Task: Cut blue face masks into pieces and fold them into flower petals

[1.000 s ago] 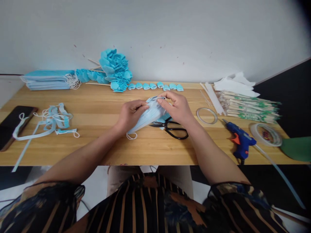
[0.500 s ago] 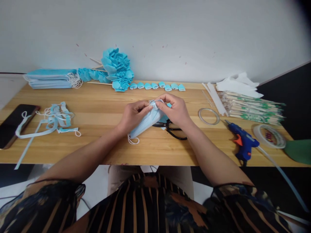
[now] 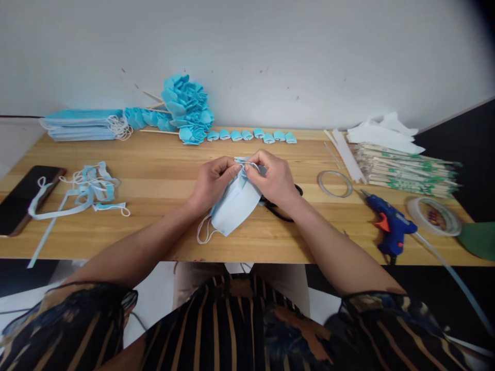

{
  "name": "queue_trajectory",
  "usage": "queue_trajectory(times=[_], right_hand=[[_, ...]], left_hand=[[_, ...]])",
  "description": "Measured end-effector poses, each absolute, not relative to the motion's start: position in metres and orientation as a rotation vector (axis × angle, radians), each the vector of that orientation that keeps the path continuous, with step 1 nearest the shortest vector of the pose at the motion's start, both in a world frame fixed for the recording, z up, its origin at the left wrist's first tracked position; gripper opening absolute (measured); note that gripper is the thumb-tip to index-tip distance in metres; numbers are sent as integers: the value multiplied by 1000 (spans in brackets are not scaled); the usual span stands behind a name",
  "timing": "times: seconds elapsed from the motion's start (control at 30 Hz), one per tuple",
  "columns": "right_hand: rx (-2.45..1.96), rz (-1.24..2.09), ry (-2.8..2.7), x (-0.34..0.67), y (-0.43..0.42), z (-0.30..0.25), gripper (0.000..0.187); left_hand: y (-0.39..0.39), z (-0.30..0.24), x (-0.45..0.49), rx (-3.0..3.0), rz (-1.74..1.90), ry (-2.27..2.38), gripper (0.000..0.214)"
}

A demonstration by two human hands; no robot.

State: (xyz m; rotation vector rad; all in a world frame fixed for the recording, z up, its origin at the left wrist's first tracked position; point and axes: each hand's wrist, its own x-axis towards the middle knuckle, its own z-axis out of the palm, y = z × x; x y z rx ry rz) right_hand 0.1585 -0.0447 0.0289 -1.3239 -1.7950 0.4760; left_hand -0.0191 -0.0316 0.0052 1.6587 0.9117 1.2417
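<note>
A light blue face mask hangs tilted between my two hands, its lower end toward the table's front edge with a white ear loop dangling there. My left hand pinches the mask's upper end between thumb and fingers. Close beside it, my right hand also grips that end, thumb against the gathered fabric. Under my right wrist lie scissors with black handles, their blades mostly hidden by the mask and hand.
At the back left are stacked masks and blue fabric flowers; several folded blue pieces line the back. Cut strips and a phone lie left. Right are a glue gun, tape roll, ring and wrapped sticks.
The mask has turned and spread wider, showing more of its pale face, and its lower end hangs nearer the front edge. Both hands keep their pinch with only small shifts.
</note>
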Motion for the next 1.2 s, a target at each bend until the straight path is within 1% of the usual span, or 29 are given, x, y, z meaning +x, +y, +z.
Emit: queue_trajectory(times=[0.13, 0.3, 0.5, 0.63, 0.77, 0.87, 0.97, 1.03, 1.13, 1.17, 1.2], right_hand=[[-1359, 456, -1704, 163, -42, 30, 12], [-1290, 583, -1734, 168, -41, 32, 17], [-1306, 651, -1746, 169, -40, 32, 21], [-1329, 640, -1742, 171, -41, 31, 20], [-1374, 517, -1792, 170, -40, 29, 28], [-1367, 411, -1780, 173, -36, 33, 24], [-1406, 276, -1805, 187, -37, 46, 19], [-1527, 173, -1981, 202, -48, 56, 15], [-1715, 23, -2413, 222, -78, 59, 12], [-1745, -24, -2529, 228, -89, 56, 14], [-1763, -58, -2612, 232, -99, 51, 20]], left_hand=[[-30, 7, -20, 1740, 1189, 878, 27], [-28, 6, -21, 1775, 1132, 962, 27], [-26, 0, -21, 1743, 1161, 995, 32], [-25, -2, -21, 1807, 1206, 1014, 28], [-26, 1, -22, 1931, 1212, 1011, 21], [-26, 5, -25, 2043, 1223, 1048, 18], [-27, 9, -30, 2124, 1287, 1093, 20], [-27, 13, -33, 2172, 1366, 1094, 21], [-24, 18, -37, 2262, 1463, 1101, 22], [-23, 19, -39, 2296, 1482, 1105, 23], [-21, 20, -40, 2327, 1499, 1109, 23]])
